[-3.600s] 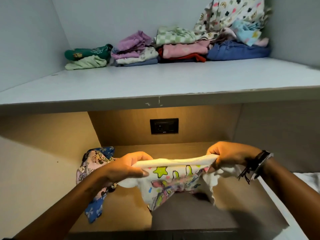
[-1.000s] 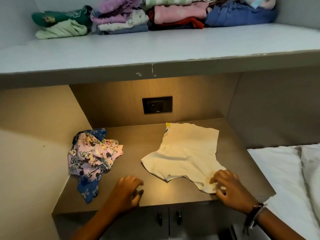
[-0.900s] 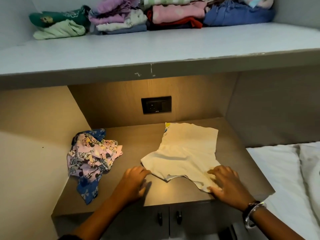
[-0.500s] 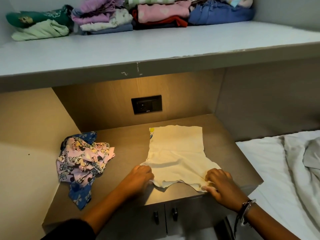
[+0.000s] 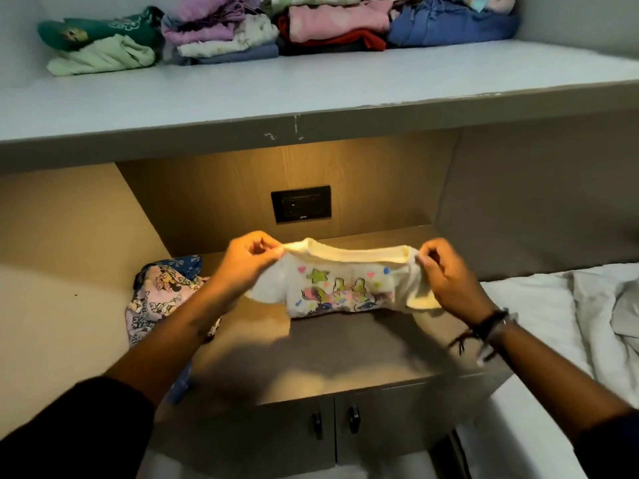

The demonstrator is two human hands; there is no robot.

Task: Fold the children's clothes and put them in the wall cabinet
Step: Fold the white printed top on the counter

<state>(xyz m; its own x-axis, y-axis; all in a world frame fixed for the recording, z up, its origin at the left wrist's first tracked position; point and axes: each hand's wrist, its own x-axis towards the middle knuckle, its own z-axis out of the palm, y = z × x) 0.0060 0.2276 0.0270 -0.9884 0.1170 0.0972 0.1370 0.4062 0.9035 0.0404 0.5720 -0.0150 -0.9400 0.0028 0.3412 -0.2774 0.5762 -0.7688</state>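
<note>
A small cream shirt (image 5: pixel 342 285) with a colourful cartoon print hangs folded over above the brown counter (image 5: pixel 345 354). My left hand (image 5: pixel 247 259) pinches its left corner and my right hand (image 5: pixel 446 271) pinches its right corner, holding the edge taut between them. A crumpled pink and blue printed garment (image 5: pixel 155 299) lies on the counter's left side, partly behind my left forearm. On the grey upper shelf (image 5: pixel 311 88), folded clothes sit in a row at the back: a green stack (image 5: pixel 100 43), a purple and white stack (image 5: pixel 221 32), a pink and red stack (image 5: pixel 339 25) and a blue pile (image 5: pixel 449 25).
A black wall socket (image 5: pixel 301 203) sits in the wooden back panel of the niche. Two cabinet doors with dark handles (image 5: pixel 335 421) are below the counter. A bed with white sheets (image 5: pixel 570 323) is at the right. Walls close the niche on both sides.
The shirt lay flat on the counter with both hands at its near edge. Now both hands have lifted that edge up and over, so the printed side faces me.
</note>
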